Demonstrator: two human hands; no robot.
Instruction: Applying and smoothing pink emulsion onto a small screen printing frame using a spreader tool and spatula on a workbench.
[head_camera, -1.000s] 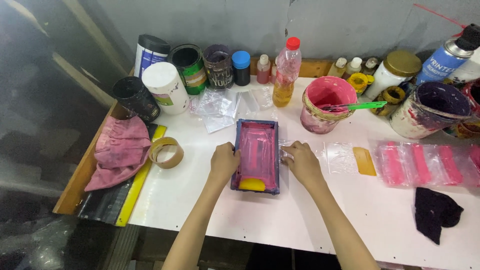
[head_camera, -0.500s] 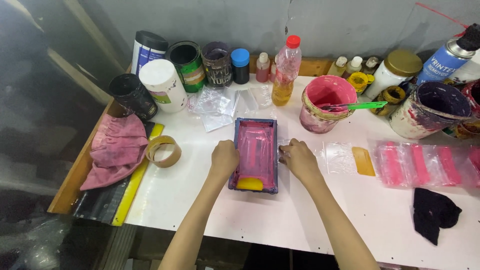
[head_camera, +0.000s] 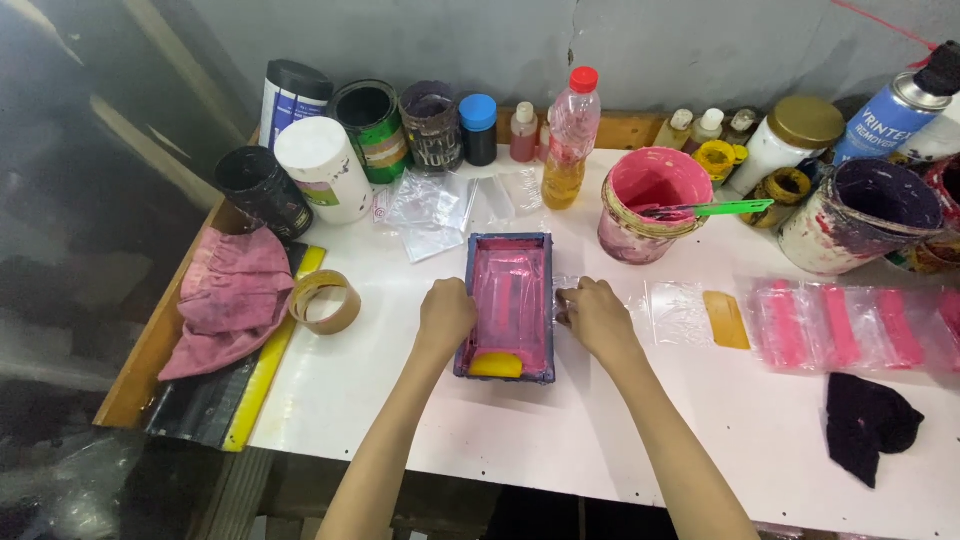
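A small blue-framed printing screen smeared with pink ink lies flat on the white table. A yellow squeegee rests inside its near end. My left hand grips the frame's left side, fingers curled on the edge. My right hand presses the frame's right side, over a clear plastic sheet that runs under the screen.
A pink ink tub with a green stick stands behind the screen, with a bottle, cans and jars along the back. A tape roll and pink rag lie left. Printed pink sheets, a yellow card and dark cloth lie right.
Both hands stay on the sides of the screen. The view has shifted slightly; the screen and hands hold nearly the same place.
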